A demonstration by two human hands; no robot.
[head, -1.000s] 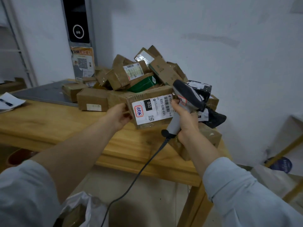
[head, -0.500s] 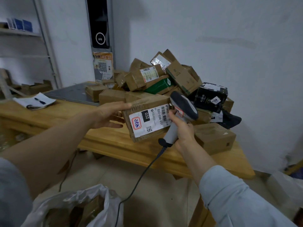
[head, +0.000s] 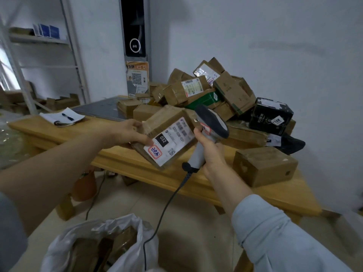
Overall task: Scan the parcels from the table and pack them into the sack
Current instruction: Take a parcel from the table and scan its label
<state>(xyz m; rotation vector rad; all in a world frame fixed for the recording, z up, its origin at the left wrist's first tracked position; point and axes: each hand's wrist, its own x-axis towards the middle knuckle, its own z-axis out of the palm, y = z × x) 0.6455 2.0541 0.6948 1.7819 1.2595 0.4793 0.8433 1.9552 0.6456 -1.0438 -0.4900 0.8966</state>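
- Head view: your left hand point(head: 125, 132) grips the parcel point(head: 169, 140) at its 9 o'clock edge, with the thumb on the face by the label and the fingers curled behind.
- You hold the parcel tilted in the air above the table's point(head: 137, 167) front edge. Its label faces you and its lowest corner points to 6 o'clock.
- Your right hand point(head: 210, 152) is clamped round the handle of the scanner point(head: 212, 122). The scanner's head sits just beside the parcel's 3 o'clock edge.
- The cable point(head: 167, 203) drops from the handle toward 7 o'clock and passes close to the sack's right rim.
- The sack point(head: 137, 224) stands open at 6 o'clock, below both hands, with brown boxes inside. Open floor lies between it and the table's front edge.
- The pile point(head: 206, 91) is heaped from 12 to 2 o'clock against the wall, with a black box point(head: 271, 114) on its 3 o'clock side.
- A lone box point(head: 265, 165) sits near the front edge at 3 o'clock, apart from your right hand.
- A notepad point(head: 60, 117) lies at 10 o'clock, with bare wood between it and your left hand.
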